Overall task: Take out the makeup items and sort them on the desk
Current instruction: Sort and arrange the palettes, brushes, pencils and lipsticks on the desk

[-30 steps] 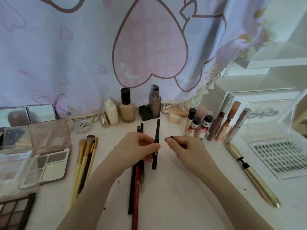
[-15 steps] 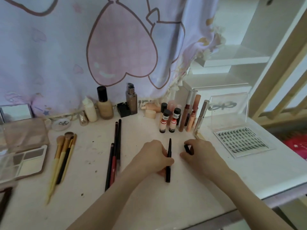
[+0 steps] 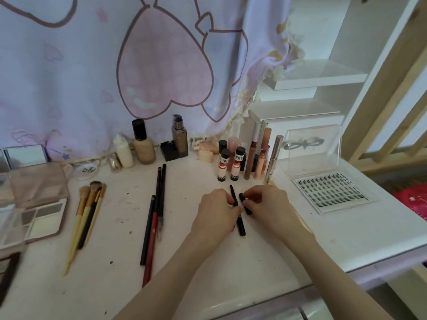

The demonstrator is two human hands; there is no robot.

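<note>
Nearest the camera, 2 bare forearms reach over the white desk (image 3: 254, 269). The left hand (image 3: 216, 212) has its fingers curled around a slim black eyeliner pen (image 3: 240, 224), which points up and away with its lower end close to the desk. The right hand (image 3: 269, 205) pinches a short black cap (image 3: 245, 203) between thumb and fingertips, just beside the pen's upper part.

Left of the hands lie 3 long pencils in black and red (image 3: 153, 218), side by side. Further left is a bundle of pale-handled makeup brushes (image 3: 86, 215), then an open eyeshadow palette with grey and cream pans (image 3: 42, 217).

Right of the hands sits a clear tray of false lash clusters (image 3: 328, 191) with its lid raised.

Beyond the hands stand 2 small black-capped tubes (image 3: 230, 167), several lip glosses (image 3: 260, 155), and, against the pink heart-printed curtain (image 3: 161, 70), 2 foundation bottles (image 3: 143, 144).
</note>
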